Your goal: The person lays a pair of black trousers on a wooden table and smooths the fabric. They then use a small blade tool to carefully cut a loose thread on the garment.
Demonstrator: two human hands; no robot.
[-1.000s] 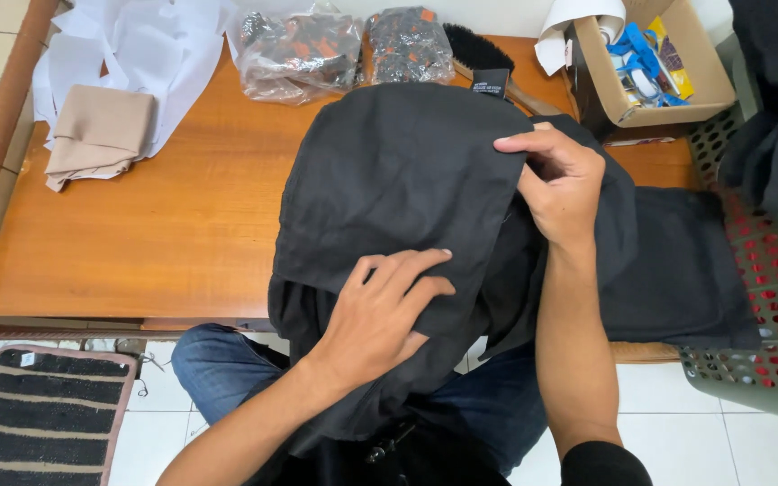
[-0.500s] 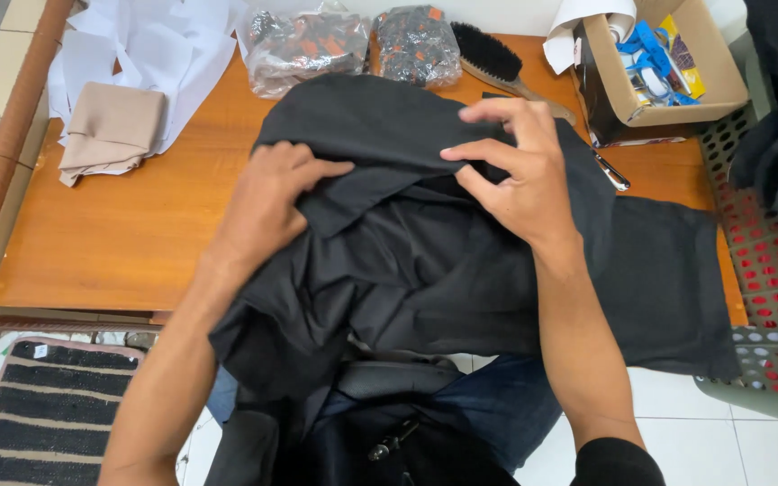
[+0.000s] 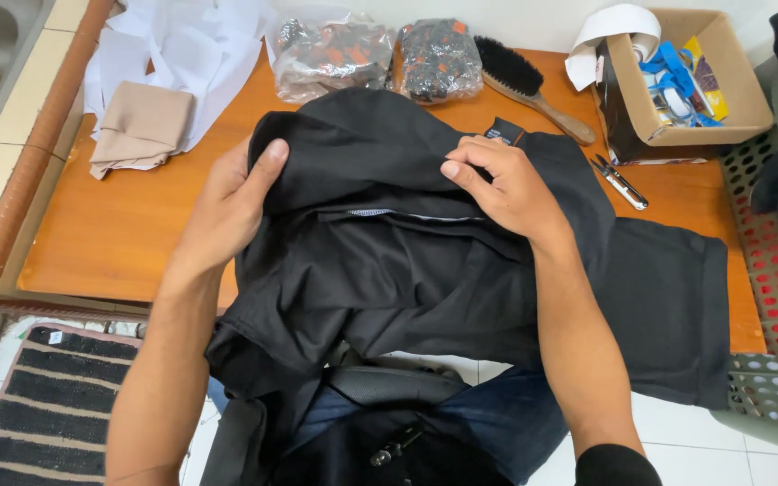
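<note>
Both hands gripped the black shirt [image 3: 425, 261]: left hand [image 3: 231, 202] at nine o'clock, right hand [image 3: 511, 184] at its collar, twelve o'clock.

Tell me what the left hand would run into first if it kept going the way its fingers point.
The left hand points up and right over the black garment. Going on, it would probably meet the clear bag of dark patterned items first, though depth is hard to judge.
</note>
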